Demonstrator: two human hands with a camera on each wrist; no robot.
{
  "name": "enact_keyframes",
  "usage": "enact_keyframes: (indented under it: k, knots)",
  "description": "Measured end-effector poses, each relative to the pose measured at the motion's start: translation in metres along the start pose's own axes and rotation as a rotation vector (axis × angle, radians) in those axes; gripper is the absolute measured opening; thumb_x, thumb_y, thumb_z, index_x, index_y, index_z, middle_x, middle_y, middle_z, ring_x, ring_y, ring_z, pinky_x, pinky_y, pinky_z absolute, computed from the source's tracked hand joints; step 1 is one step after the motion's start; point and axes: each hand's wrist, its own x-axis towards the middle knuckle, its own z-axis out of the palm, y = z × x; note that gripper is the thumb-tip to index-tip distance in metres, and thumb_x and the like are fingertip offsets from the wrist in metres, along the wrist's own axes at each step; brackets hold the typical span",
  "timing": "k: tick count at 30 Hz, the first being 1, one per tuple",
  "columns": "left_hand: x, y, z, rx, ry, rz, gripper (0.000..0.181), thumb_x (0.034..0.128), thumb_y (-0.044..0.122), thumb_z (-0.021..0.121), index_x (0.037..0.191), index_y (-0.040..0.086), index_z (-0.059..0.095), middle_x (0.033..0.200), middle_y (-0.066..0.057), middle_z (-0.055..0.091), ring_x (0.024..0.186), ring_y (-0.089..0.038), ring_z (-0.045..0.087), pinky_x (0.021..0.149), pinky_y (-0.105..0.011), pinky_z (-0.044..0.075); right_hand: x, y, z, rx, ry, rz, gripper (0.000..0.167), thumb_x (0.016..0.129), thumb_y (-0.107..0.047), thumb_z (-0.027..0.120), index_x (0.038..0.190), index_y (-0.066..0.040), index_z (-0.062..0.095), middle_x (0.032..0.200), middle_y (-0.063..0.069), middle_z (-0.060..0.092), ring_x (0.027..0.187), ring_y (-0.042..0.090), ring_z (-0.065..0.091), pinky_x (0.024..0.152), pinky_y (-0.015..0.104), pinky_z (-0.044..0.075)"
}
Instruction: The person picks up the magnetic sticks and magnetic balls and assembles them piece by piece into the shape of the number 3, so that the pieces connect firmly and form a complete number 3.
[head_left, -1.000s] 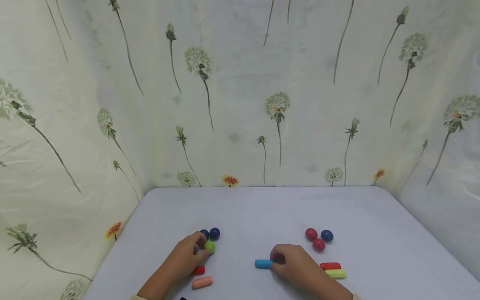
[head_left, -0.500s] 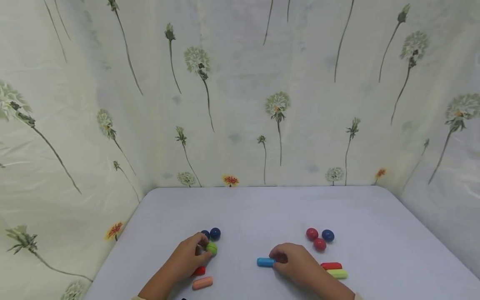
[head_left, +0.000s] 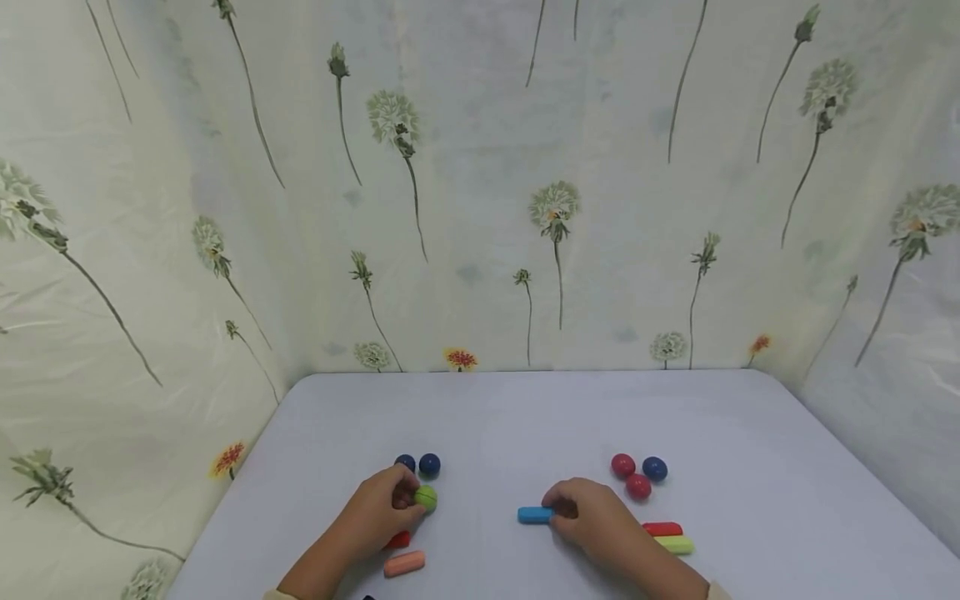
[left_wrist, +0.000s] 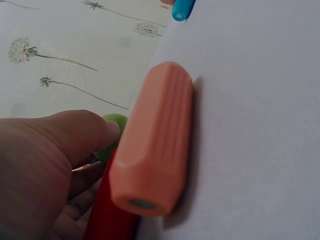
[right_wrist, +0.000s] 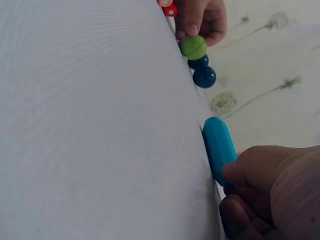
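Note:
My left hand pinches a green ball with a dark seam line, just in front of two dark blue balls. Under that hand lies a red rod, partly hidden. Close to the left wrist camera is a salmon-coloured ridged rod with a metal dot in its end. Further right, my right hand grips one end of a light blue rod between thumb and fingers. The rod's other end points left toward the green ball, with a gap between them.
On the right of the white table sit two red balls and a dark blue ball. A red rod and a yellow-green rod lie beside my right forearm. A flowered curtain surrounds the table.
The right hand has shifted slightly away and to the right with the light blue rod. The left hand has moved the green ball a little to the right.

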Motion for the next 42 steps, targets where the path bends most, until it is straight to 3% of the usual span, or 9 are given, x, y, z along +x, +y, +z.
enact_keyframes:
  k: [7, 21, 30, 42]
  knots:
    - [0.002, 0.002, 0.003, -0.014, -0.014, 0.03, 0.035, 0.0904, 0.016, 0.082, 0.122, 0.015, 0.067, 0.105, 0.004, 0.066, 0.093, -0.013, 0.062, 0.079, -0.028, 0.054, 0.002, 0.0, 0.0, -0.036, 0.065, 0.038, 0.02, 0.088, -0.02, 0.085, 0.105, -0.026, 0.076, 0.097, -0.01, 0.067, 0.093, 0.012, 0.061, 0.089, 0.042, 0.059]
    - [0.002, 0.013, 0.004, 0.028, -0.051, 0.054, 0.031, 0.0903, 0.018, 0.082, 0.119, 0.016, 0.07, 0.102, 0.007, 0.066, 0.092, -0.009, 0.062, 0.078, -0.026, 0.054, 0.008, 0.003, 0.002, -0.004, 0.086, 0.049, 0.023, 0.087, -0.019, 0.085, 0.107, -0.025, 0.075, 0.1, -0.01, 0.068, 0.096, 0.01, 0.064, 0.09, 0.04, 0.06]
    - [0.01, 0.021, 0.011, 0.029, -0.081, 0.107, 0.029, 0.0902, 0.017, 0.082, 0.115, 0.015, 0.069, 0.102, 0.009, 0.068, 0.092, -0.006, 0.064, 0.079, -0.025, 0.055, 0.01, 0.005, 0.001, -0.004, 0.089, 0.051, 0.022, 0.087, -0.02, 0.085, 0.107, -0.026, 0.076, 0.098, -0.011, 0.068, 0.095, 0.01, 0.064, 0.09, 0.04, 0.06]
    - [0.023, 0.047, 0.031, 0.039, -0.134, 0.042, 0.025, 0.0874, 0.017, 0.085, 0.107, 0.018, 0.069, 0.094, 0.009, 0.068, 0.088, -0.009, 0.064, 0.08, -0.032, 0.056, 0.008, 0.005, 0.002, -0.02, 0.094, 0.054, 0.023, 0.086, -0.021, 0.086, 0.105, -0.026, 0.075, 0.096, -0.011, 0.067, 0.092, 0.01, 0.062, 0.089, 0.038, 0.06]
